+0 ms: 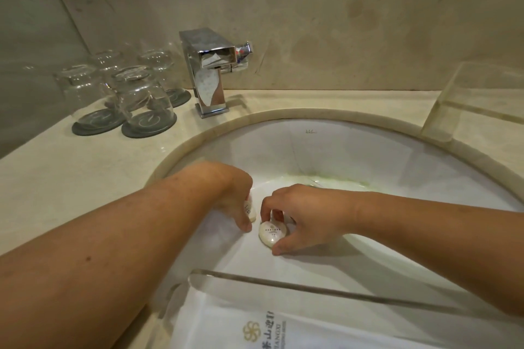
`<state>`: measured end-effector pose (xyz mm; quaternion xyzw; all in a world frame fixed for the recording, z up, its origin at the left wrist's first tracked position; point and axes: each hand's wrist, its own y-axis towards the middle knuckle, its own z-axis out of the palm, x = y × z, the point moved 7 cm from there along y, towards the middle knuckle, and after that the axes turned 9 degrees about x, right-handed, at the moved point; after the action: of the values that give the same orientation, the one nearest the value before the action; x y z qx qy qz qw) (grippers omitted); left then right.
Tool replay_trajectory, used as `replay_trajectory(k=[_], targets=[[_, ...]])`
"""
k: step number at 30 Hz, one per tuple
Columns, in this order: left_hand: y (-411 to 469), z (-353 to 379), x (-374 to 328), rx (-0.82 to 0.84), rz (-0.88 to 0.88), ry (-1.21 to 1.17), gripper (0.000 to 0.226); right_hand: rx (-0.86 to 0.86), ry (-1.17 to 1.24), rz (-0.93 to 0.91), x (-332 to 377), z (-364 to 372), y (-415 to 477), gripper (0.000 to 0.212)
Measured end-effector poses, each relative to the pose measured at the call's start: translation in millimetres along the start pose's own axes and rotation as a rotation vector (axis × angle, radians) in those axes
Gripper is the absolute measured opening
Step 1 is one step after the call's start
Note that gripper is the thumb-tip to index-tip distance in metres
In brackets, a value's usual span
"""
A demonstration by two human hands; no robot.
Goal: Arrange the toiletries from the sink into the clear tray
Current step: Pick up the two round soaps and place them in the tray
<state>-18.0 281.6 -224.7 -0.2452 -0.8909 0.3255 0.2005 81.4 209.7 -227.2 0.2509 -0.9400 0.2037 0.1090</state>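
Both my hands reach down into the white sink basin (368, 156). My left hand (236, 201) is closed around a small white wrapped toiletry (250, 210), mostly hidden by the fingers. My right hand (309, 215) pinches a round white wrapped soap (272, 232) between thumb and fingers on the basin floor. Another small white item shows just behind that soap, under my right fingers. The clear tray (442, 125) stands on the counter at the right of the sink.
A chrome faucet (211, 71) stands behind the basin. Several upturned glasses (141, 96) on dark coasters sit on the left counter. A clear rail (312, 287) holding a white towel with a gold logo (255, 329) crosses the near edge.
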Motion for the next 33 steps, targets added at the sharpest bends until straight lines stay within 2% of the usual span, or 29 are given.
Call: replay_trajectory(k=[7, 17, 20, 26, 33], targets=[[-9.1, -12.6, 3.6, -0.087, 0.066, -0.092, 0.058, -0.035, 0.053, 0.077, -13.2, -23.7, -7.8, 0.044], [-97.9, -38.8, -2.5, -0.603, 0.329, -0.386, 0.048, -0.307, 0.071, 0.087, 16.8, -77.9, -100.6, 0.041], [-131.9, -38.5, -10.6, -0.694, 0.382, -0.427, 0.049, -0.369, 0.071, 0.12, 33.8, -87.7, -138.4, 0.044], [-211.9, -37.2, -37.6, -0.829, 0.472, -0.43, 0.052, -0.506, 0.098, 0.164, 75.3, -103.7, -221.8, 0.042], [-281.9, -23.9, -76.9, -0.829, 0.557, -0.339, 0.052, -0.49, 0.071, 0.213, 127.5, -78.9, -298.6, 0.043]])
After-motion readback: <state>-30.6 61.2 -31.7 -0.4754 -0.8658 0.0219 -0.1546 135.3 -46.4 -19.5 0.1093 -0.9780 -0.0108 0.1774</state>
